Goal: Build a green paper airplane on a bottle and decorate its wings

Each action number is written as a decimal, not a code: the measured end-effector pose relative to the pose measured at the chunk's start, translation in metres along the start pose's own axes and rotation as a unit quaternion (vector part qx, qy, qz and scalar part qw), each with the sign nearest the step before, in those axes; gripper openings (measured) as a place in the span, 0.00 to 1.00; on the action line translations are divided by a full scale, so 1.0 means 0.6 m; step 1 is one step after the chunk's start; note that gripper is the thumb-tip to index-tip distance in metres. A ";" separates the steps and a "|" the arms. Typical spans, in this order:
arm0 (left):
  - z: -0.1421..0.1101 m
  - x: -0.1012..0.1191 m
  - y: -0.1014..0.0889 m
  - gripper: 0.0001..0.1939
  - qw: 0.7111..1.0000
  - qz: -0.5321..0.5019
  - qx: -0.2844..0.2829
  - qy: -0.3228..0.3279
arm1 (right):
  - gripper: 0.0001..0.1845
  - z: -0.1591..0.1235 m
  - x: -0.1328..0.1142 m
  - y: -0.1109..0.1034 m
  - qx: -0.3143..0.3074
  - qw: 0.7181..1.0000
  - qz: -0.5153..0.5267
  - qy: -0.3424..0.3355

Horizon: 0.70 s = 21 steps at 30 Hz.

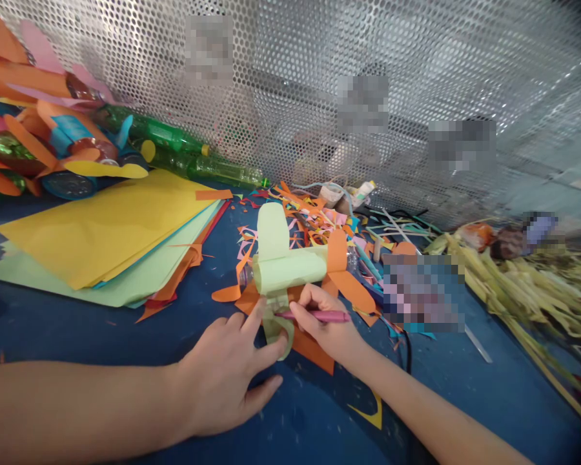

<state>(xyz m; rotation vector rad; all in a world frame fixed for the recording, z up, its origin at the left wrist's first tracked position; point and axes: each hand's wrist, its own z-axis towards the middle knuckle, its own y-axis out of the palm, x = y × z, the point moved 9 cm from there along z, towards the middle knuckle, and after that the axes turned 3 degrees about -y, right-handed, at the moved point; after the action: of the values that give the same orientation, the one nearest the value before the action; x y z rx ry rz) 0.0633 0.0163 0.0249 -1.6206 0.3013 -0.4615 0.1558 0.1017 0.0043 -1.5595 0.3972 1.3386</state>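
A toy plane made from a plastic bottle wrapped in pale green paper lies on the blue table. One green wing points away from me, and the other wing points toward me. Orange paper strips stick out at both its ends. My left hand lies with fingers spread, its fingertips on the near wing. In my right hand is a pink marker pen, its tip at that wing. Orange paper lies under the near wing.
A stack of coloured paper lies at left, with paper-covered bottle planes behind it. Green bottles lie along the perforated metal screen. Paper scraps spread behind the plane; dry husks lie at right.
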 end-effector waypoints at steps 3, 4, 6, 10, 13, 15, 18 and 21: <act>0.001 0.000 0.000 0.20 1.000 0.002 0.000 0.003 | 0.14 0.000 -0.001 0.000 0.001 1.000 -0.002 -0.001; 0.001 0.000 -0.001 0.20 1.000 0.002 0.000 0.004 | 0.14 0.000 -0.001 -0.001 0.002 1.000 -0.002 -0.001; 0.001 0.000 -0.002 0.21 1.000 0.002 -0.002 0.004 | 0.14 0.001 0.000 -0.001 0.004 1.000 -0.004 -0.002; 0.000 0.000 -0.002 0.21 1.000 0.003 -0.002 0.000 | 0.14 0.001 0.002 -0.001 0.004 1.000 -0.009 -0.003; 0.000 0.000 -0.001 0.21 1.000 0.002 0.000 -0.001 | 0.14 0.000 0.004 -0.001 0.006 1.000 -0.005 -0.001; -0.001 0.000 0.000 0.21 1.000 0.002 0.002 0.001 | 0.14 0.000 0.004 -0.002 0.008 1.000 -0.003 -0.001; 0.000 0.000 0.001 0.21 1.000 0.001 0.005 0.003 | 0.14 0.000 0.004 -0.002 0.004 1.000 -0.009 -0.001; 0.000 -0.001 0.001 0.21 1.000 0.001 0.005 -0.003 | 0.14 0.000 0.005 -0.001 -0.001 1.000 -0.011 0.002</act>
<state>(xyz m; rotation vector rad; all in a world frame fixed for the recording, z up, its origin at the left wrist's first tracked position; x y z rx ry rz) 0.0630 0.0164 0.0244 -1.6115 0.2963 -0.4556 0.1574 0.1030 0.0019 -1.5648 0.3794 1.3199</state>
